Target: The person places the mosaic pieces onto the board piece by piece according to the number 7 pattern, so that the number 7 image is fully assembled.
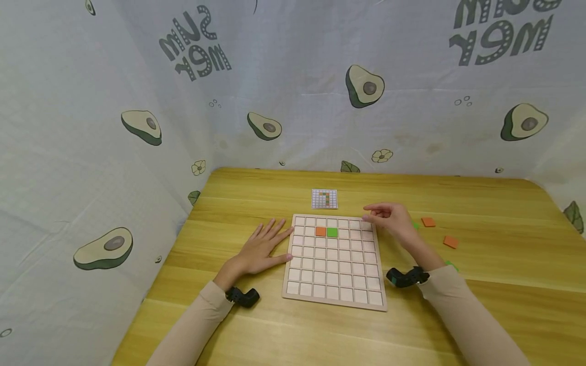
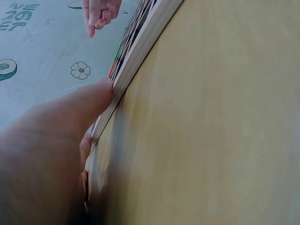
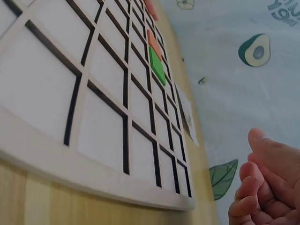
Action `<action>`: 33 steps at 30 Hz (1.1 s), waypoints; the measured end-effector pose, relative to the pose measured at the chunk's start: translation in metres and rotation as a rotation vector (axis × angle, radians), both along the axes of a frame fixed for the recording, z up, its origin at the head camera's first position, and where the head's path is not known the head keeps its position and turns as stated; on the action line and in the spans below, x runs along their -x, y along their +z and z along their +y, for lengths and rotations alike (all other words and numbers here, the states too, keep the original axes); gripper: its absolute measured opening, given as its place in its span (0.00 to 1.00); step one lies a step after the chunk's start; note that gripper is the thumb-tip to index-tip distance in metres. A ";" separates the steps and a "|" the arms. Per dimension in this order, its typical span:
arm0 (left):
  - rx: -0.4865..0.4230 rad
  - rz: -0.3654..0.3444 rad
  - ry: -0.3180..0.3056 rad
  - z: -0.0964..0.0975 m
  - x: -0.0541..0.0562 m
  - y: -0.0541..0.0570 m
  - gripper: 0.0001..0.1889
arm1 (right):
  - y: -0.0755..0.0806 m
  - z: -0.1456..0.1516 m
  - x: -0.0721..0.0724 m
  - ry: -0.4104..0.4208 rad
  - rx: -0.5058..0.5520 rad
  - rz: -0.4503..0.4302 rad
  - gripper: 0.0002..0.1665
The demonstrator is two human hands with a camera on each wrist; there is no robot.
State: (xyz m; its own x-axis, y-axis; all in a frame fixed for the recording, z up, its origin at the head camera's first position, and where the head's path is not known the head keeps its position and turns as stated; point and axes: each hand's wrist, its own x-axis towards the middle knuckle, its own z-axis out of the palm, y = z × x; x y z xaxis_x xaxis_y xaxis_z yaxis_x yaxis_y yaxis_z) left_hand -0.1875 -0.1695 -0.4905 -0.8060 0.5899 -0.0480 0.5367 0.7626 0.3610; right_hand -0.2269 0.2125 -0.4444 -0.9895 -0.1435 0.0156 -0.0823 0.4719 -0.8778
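A wooden grid board lies on the table, with an orange square tile and a green square tile side by side in its upper rows. My left hand rests flat at the board's left side, fingers spread; the thumb touches the edge in the left wrist view. Over the board's far right corner is my right hand, with its index finger extended and the other fingers loosely curled. Nothing shows between the right thumb and fingers in the right wrist view.
Behind the board lies a small printed card with a coloured grid pattern. Loose orange tiles and green tiles lie right of the board, partly behind the right arm. A printed curtain hangs around the wooden table.
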 end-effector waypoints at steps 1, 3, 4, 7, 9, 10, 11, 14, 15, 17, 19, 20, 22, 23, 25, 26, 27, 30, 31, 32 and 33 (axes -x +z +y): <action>0.003 0.000 0.000 0.000 0.000 0.000 0.40 | 0.000 0.003 0.000 -0.016 0.000 0.008 0.24; 0.004 0.001 0.001 0.000 0.000 0.000 0.40 | 0.001 0.009 0.000 -0.048 0.009 0.019 0.25; 0.005 0.000 0.002 0.000 0.000 0.000 0.40 | 0.001 0.012 -0.001 -0.066 0.018 0.021 0.26; 0.009 -0.003 0.002 0.000 0.000 0.000 0.40 | 0.001 0.019 -0.002 -0.117 0.030 0.027 0.29; 0.010 -0.003 0.003 0.000 0.000 0.000 0.40 | 0.000 0.023 -0.002 -0.150 0.036 0.027 0.29; 0.009 -0.002 0.003 0.000 0.000 0.000 0.40 | -0.001 0.025 -0.002 -0.166 0.038 0.024 0.29; 0.009 -0.002 0.003 0.000 0.000 0.000 0.40 | -0.001 0.027 -0.002 -0.180 0.038 0.022 0.30; 0.011 -0.001 0.004 0.000 0.001 -0.001 0.40 | -0.002 0.033 -0.002 -0.214 0.040 0.011 0.30; 0.017 -0.005 0.005 0.000 0.001 -0.001 0.40 | -0.003 0.035 -0.002 -0.222 0.043 0.010 0.30; 0.020 -0.006 0.006 0.000 0.001 -0.001 0.40 | -0.005 0.038 -0.003 -0.236 0.036 0.015 0.31; 0.016 -0.003 0.004 0.000 0.000 -0.001 0.40 | -0.007 0.042 -0.003 -0.243 0.034 0.028 0.31; 0.019 -0.006 0.005 0.000 0.000 -0.001 0.40 | -0.008 0.043 -0.003 -0.248 0.032 0.035 0.32; 0.012 -0.001 0.002 0.000 0.000 -0.001 0.40 | -0.011 0.045 -0.003 -0.252 0.023 0.048 0.31; 0.008 0.001 0.001 0.000 0.000 -0.002 0.40 | -0.012 0.046 -0.003 -0.252 0.019 0.054 0.31; 0.008 0.003 0.001 0.000 0.000 -0.002 0.40 | -0.014 0.048 -0.003 -0.251 0.003 0.067 0.31; 0.013 0.003 0.002 0.000 0.000 -0.002 0.40 | -0.015 0.048 -0.002 -0.251 -0.004 0.070 0.31; 0.010 0.004 0.002 0.000 0.000 -0.002 0.40 | -0.016 0.049 -0.002 -0.252 -0.010 0.072 0.31; 0.010 0.004 0.003 0.000 0.000 -0.002 0.40 | -0.017 0.050 -0.003 -0.256 -0.026 0.073 0.31; 0.008 0.006 0.002 0.000 0.000 -0.001 0.40 | -0.018 0.050 -0.003 -0.258 -0.027 0.069 0.31; 0.006 0.006 0.000 0.000 0.000 -0.001 0.40 | -0.018 0.051 -0.003 -0.262 -0.028 0.066 0.31; 0.003 0.006 -0.001 0.000 0.000 -0.001 0.40 | -0.018 0.051 -0.002 -0.262 -0.033 0.065 0.31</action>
State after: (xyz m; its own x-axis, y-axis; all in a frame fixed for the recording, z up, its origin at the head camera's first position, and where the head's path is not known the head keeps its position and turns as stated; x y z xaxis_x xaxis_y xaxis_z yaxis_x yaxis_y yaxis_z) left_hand -0.1875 -0.1700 -0.4913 -0.8056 0.5908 -0.0450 0.5398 0.7631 0.3553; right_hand -0.2245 0.2635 -0.4627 -0.9900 0.1164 0.0799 -0.0091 0.5124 -0.8587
